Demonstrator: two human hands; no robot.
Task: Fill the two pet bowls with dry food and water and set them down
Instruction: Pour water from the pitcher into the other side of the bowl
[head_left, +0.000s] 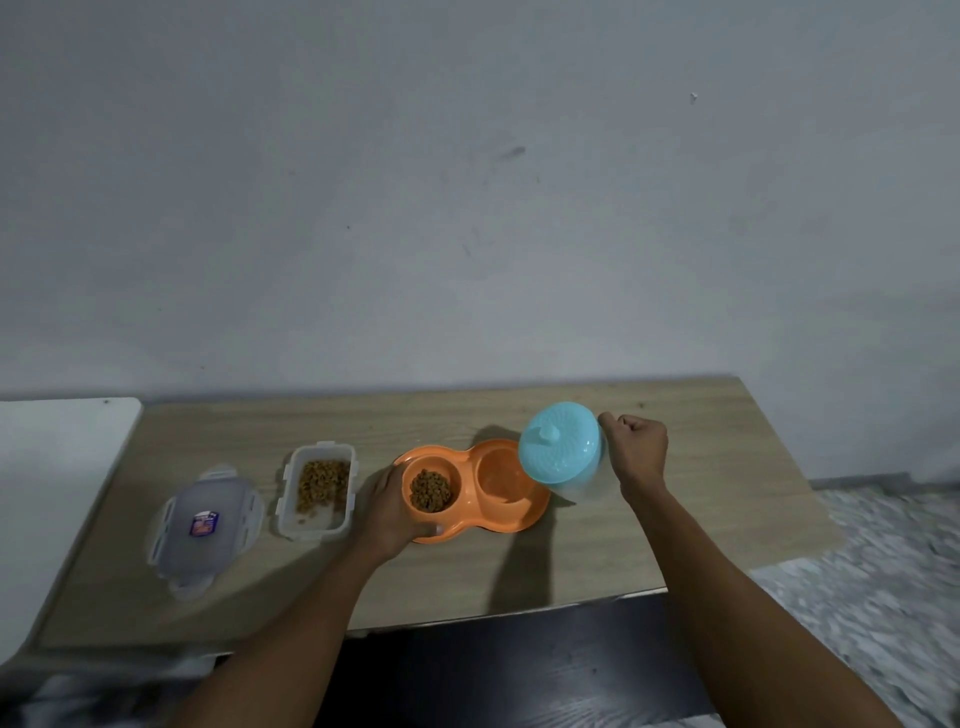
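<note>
An orange double pet bowl (470, 491) sits on a light wooden table (623, 545), between the person's two hands. Its left cup holds dry food (430, 490); its right cup (501, 475) looks empty of kibble, and whether there is water in it cannot be told. The left hand (392, 506) lies against the bowl's left end, fingers curled around the rim with the thumb near the front edge, gripping it. The right hand (635, 449) is closed on the handle side of a jug with a pale blue lid (560, 444), tilted toward the right cup so that the lid overlaps the bowl's far right rim; the jug's clear body (587, 488) hangs just beside the bowl. To the left of the left hand, close by, stands an open clear container (317, 491) with kibble in it, and further left its lid (205, 525) lies flat on the table.
</note>
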